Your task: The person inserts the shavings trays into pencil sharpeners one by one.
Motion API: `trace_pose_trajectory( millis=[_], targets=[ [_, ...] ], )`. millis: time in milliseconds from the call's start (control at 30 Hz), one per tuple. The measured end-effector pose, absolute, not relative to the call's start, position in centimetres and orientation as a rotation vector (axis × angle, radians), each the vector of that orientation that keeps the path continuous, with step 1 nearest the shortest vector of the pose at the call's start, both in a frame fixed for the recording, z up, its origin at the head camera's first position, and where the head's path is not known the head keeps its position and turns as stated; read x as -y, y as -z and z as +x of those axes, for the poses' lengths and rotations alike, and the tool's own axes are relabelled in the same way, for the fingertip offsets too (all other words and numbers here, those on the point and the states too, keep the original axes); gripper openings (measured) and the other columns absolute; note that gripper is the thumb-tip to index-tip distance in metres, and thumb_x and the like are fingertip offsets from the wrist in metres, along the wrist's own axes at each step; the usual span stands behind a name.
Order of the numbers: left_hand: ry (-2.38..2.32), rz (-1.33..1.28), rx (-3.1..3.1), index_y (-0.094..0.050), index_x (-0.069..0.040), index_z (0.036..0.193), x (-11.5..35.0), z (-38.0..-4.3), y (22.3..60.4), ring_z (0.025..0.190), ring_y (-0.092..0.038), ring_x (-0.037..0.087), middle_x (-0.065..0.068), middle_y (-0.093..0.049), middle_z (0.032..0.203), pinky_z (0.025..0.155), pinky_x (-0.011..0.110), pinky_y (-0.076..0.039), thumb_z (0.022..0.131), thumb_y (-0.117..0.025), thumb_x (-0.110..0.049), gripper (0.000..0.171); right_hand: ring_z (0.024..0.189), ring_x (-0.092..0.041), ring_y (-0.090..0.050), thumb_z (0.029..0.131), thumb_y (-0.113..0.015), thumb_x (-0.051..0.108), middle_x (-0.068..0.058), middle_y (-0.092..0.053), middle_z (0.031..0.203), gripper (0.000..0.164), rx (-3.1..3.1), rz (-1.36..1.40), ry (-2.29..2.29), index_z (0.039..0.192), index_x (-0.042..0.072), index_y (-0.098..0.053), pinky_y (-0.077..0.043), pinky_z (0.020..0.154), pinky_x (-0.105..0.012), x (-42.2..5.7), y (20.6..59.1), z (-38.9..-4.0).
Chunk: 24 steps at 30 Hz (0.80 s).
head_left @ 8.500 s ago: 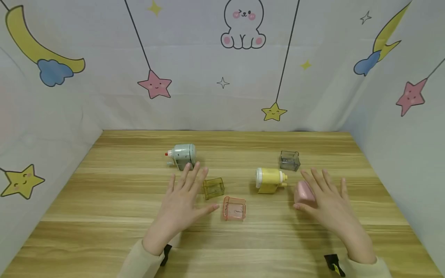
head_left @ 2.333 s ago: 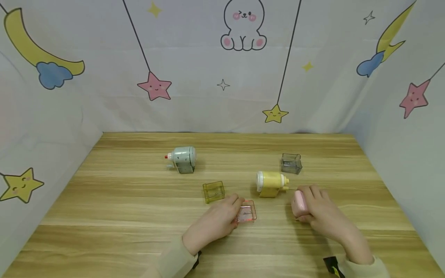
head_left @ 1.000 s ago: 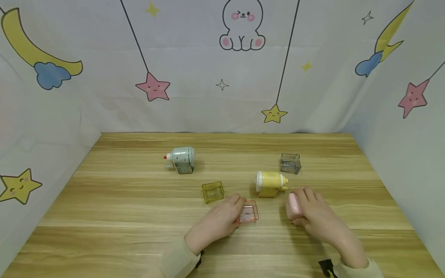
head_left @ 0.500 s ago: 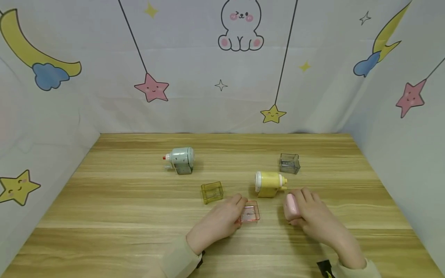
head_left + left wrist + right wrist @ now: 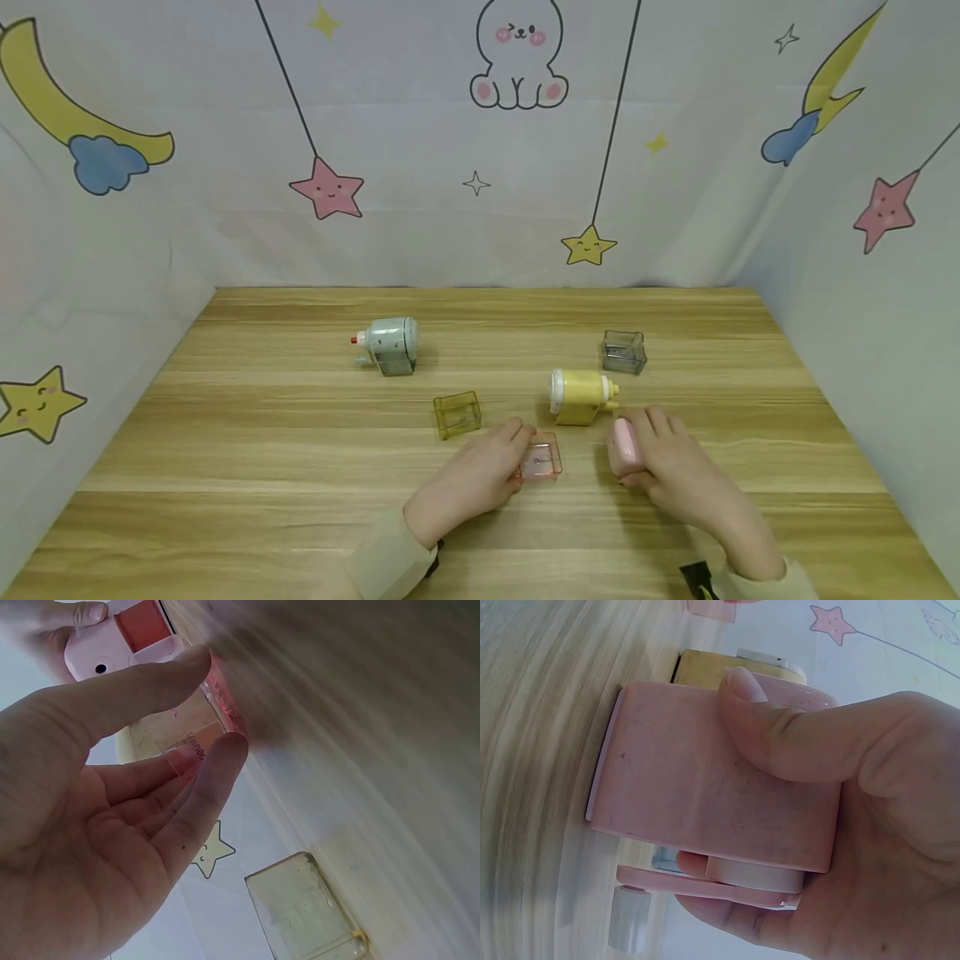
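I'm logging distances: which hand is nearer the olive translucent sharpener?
Left. The left hand is just on the near side of the olive translucent sharpener; the right hand is much farther right.

Bare wood lies wide along the table's (image 5: 195, 467) left and right edges, leaving passage there. The green sharpener (image 5: 392, 345) and gray box (image 5: 624, 352) obstruct routes nearer the far edge, with a narrow strip behind them. Between the red box (image 5: 542, 458) and pink sharpener (image 5: 625, 448) is a short gap, blocked toward the far edge by the yellow sharpener (image 5: 577, 394). The right hand (image 5: 682, 471) bars the pink sharpener's right-edge side; the left hand (image 5: 474, 471), the red box's left-edge side.
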<state>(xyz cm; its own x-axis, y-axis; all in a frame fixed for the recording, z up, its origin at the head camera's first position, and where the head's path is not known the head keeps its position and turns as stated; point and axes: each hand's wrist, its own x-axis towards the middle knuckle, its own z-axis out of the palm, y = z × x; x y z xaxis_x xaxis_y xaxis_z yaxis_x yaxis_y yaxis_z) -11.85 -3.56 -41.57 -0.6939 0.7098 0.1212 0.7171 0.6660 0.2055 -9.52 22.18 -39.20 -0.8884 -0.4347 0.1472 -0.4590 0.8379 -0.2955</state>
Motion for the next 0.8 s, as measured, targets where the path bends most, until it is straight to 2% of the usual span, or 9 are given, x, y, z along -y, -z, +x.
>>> trace_pose_trajectory(
  millis=[500, 800],
  targets=[
    [0.433, -1.227, 2.836, -0.051, -0.001, 0.112, 3.03, -12.01, 41.62, 0.079, -0.051, 0.012, 0.005, -0.053, 0.094, 0.071, 0.025, -0.052, 0.067, -0.076, -0.013, 0.053, 0.096, -0.033, -0.045, 0.061, -0.077, 0.017, -0.018, -0.051, 0.106, 0.070, 2.917, 0.748, -0.472, 0.119, -0.002, -0.043, -0.043, 0.085, -0.054, -21.67, 39.17, -9.39],
    [0.424, -1.230, 2.836, -0.051, -0.001, 0.115, 2.78, -11.93, 41.60, 0.085, -0.053, 0.015, 0.006, -0.054, 0.098, 0.075, 0.027, -0.053, 0.067, -0.075, -0.014, 0.055, 0.100, -0.037, -0.044, 0.061, -0.078, 0.018, -0.020, -0.051, 0.109, 0.072, 2.920, 0.740, -0.479, 0.120, -0.003, -0.042, -0.042, 0.088, -0.057, -21.38, 39.06, -9.23]
  ],
)
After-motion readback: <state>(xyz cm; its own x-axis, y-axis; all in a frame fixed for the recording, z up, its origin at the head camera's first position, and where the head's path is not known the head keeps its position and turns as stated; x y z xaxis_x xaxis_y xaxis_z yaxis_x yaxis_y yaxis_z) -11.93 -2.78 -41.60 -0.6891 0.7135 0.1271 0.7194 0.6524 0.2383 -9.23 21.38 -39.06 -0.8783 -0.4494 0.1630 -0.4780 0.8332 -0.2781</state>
